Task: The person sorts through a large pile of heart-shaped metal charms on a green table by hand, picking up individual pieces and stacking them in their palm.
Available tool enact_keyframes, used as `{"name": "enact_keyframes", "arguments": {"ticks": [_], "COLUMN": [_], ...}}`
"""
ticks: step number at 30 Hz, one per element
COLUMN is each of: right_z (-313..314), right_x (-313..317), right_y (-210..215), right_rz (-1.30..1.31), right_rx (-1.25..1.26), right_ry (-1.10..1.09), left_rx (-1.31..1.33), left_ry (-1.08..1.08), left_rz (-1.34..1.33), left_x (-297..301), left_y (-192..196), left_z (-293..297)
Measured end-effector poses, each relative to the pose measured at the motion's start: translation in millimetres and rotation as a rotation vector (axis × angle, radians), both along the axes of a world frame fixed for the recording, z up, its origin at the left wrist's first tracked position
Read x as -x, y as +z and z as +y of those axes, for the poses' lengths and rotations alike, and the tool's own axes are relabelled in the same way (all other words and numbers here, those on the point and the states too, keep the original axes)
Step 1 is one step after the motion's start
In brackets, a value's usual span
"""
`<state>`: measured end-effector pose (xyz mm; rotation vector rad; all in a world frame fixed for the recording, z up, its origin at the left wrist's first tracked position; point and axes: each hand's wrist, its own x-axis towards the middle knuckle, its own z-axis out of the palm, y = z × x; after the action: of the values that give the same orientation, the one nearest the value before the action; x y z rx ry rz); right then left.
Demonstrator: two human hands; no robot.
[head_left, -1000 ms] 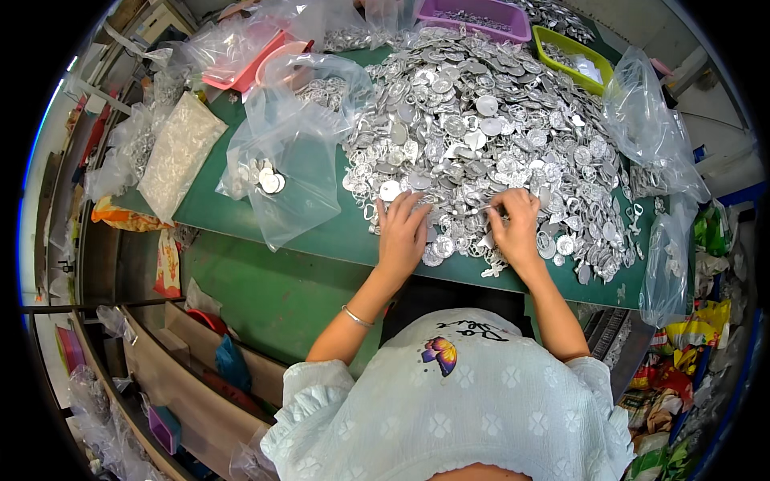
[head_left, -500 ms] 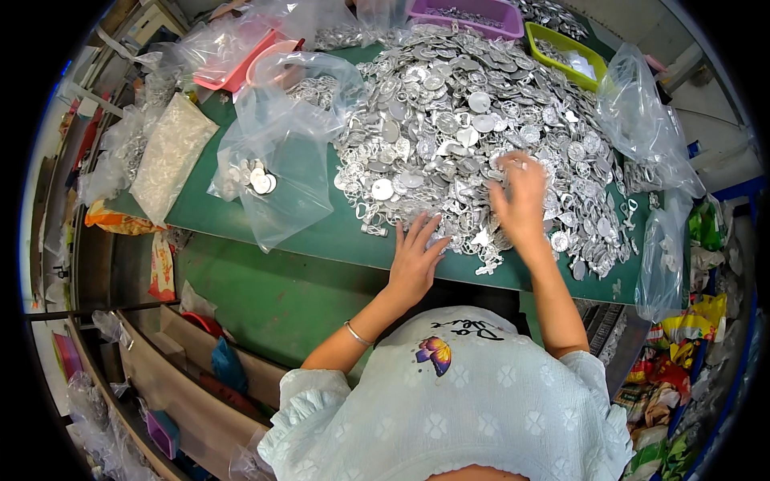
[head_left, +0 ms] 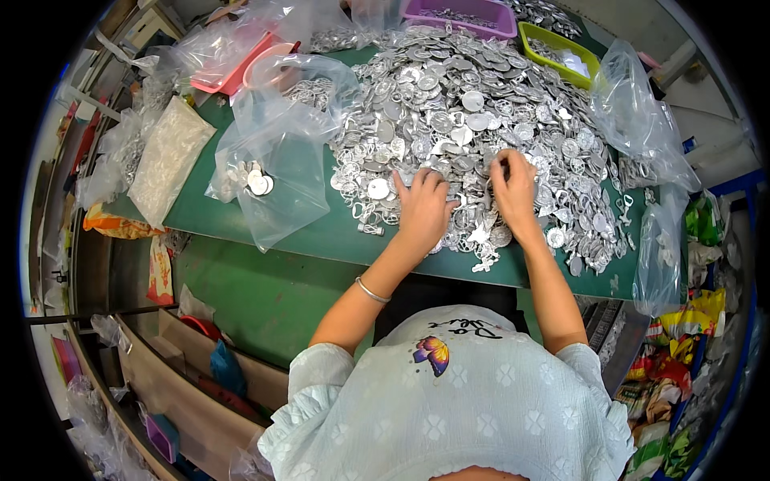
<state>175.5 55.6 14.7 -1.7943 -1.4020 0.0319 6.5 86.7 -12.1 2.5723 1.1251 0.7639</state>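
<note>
Where the green surface [head_left: 321, 232] carries a broad heap [head_left: 473, 120] of small silver metal pieces, both hands rest on the heap's near edge. Left hand [head_left: 423, 210]: palm down, fingers spread and flat on the pieces, nothing visibly closed in its grip; a thin bangle [head_left: 371, 290] circles the wrist. Right hand [head_left: 513, 188]: just beside the left, fingers curled down into the pieces; whether the grip has closed on any piece cannot be told, since the fingertips are hidden by the hand itself. To the left of the heap lies a clear bag [head_left: 277, 152] with a few round pieces inside. At the far edge, a purple tray [head_left: 469, 14] and a yellow-green tray [head_left: 557, 52] are partly cut off. Single pieces are too small to tell apart.
</note>
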Motion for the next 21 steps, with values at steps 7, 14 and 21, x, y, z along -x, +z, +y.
{"name": "enact_keyframes", "arguments": {"ticks": [7, 14, 21], "right_z": [-13, -53, -52], "right_x": [-16, 7, 26], "right_y": [18, 24, 7], "right_rz": [1.109, 0.888, 1.077], "right_rx": [-0.166, 0.249, 0.181], "right_ry": [0.118, 0.289, 0.292], "left_rx": [-0.046, 0.085, 0.462], "left_ry": [-0.192, -0.21, -0.063], "left_rz": [-0.023, -0.273, -0.726], "left_x": [8, 13, 3], "left_y": [-9, -6, 11], "left_z": [15, 31, 39]}}
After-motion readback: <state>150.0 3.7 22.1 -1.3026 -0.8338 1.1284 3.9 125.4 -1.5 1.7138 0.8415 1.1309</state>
